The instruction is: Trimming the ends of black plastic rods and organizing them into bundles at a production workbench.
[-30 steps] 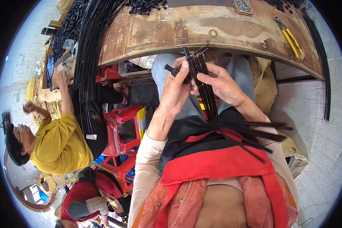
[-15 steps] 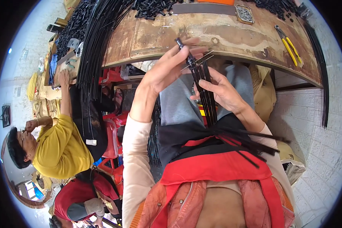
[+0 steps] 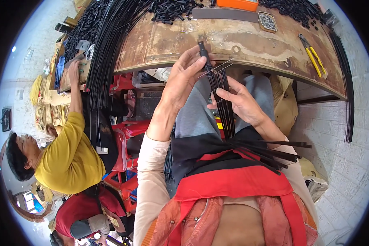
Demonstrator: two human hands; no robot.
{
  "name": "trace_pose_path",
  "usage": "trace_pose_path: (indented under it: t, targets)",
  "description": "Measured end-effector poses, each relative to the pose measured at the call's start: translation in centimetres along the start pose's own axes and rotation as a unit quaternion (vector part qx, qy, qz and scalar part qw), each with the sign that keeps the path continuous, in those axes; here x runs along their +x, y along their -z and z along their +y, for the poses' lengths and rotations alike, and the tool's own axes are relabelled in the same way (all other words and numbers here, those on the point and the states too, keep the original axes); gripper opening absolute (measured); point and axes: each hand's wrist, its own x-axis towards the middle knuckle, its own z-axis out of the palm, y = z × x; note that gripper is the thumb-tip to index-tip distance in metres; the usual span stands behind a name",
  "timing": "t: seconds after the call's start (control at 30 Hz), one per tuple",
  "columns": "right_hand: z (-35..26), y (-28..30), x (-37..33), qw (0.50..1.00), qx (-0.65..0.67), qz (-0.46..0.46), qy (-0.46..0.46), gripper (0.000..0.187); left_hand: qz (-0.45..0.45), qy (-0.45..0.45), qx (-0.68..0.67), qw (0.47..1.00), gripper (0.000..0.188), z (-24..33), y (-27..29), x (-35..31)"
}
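An umbrella frame (image 3: pixel 223 106) of thin black ribs slants up from my lap, with a black plastic tube piece (image 3: pixel 203 51) at its top end. The thumb and fingers of my left hand (image 3: pixel 188 69) are closed round this tube just below its tip. Lower down, my right hand (image 3: pixel 242 100) grips the bundle of ribs, thumb in front and fingers partly hidden behind. A few thin metal wires (image 3: pixel 225 64) stick out crosswise near the joint. The ribs' lower ends (image 3: pixel 291 155) fan out to the right over my black and red apron (image 3: pixel 233 180).
Ahead lies a worn wooden table (image 3: pixel 172 45). It bears piles of black plastic pieces (image 3: pixel 172 10), a tin of small metal parts (image 3: pixel 267 21), an orange box (image 3: pixel 237 4) and yellow-handled pliers (image 3: pixel 314 57). Long black ribs (image 3: pixel 100 65) hang off its left. A co-worker in yellow (image 3: pixel 69 160) sits left.
My left hand's fingers, spread apart before, have closed in round the black tube. The tube and ribs have shifted slightly to the right. The co-worker's raised hand has come down.
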Motion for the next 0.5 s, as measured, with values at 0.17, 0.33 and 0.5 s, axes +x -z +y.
trace_pose_path:
  t: [0.17, 0.33, 0.5]
  targets:
    - [-0.5, -0.2, -0.2, 1.000, -0.007, 0.010, 0.000, 0.033, 0.047, -0.015, 0.095, 0.994, 0.032, -0.8, 0.7, 0.8]
    - [-0.1, -0.1, 0.1, 1.000, -0.006, 0.001, 0.001, 0.031, 0.019, -0.009, 0.039, 0.999, 0.031, -0.6, 0.6, 0.1]
    - [0.0, 0.1, 0.0, 1.000, -0.010, 0.004, 0.000, 0.032, 0.037, -0.020, 0.112, 0.993, 0.032, -0.8, 0.7, 0.4]
